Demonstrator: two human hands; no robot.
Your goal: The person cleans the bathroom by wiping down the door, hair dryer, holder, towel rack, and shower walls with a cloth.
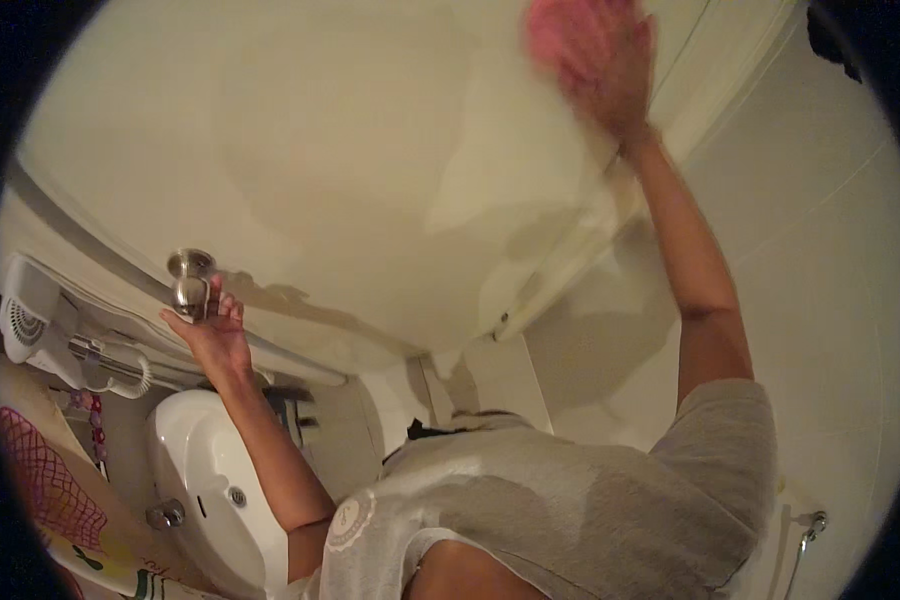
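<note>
Head view: the right hand (607, 82) spreads its grip over a pink cloth (550, 38), high by the pale door's (350, 130) right edge; the left hand (220, 338) cups the doorknob (191, 284) near the left edge. Wiping seems underway; how much is finished, I cannot tell. The door's middle offers open room.

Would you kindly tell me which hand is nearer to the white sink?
Left. The left hand is at the metal doorknob, above the white sink in view; the right hand, on the pink cloth, is farther, at upper right.
</note>
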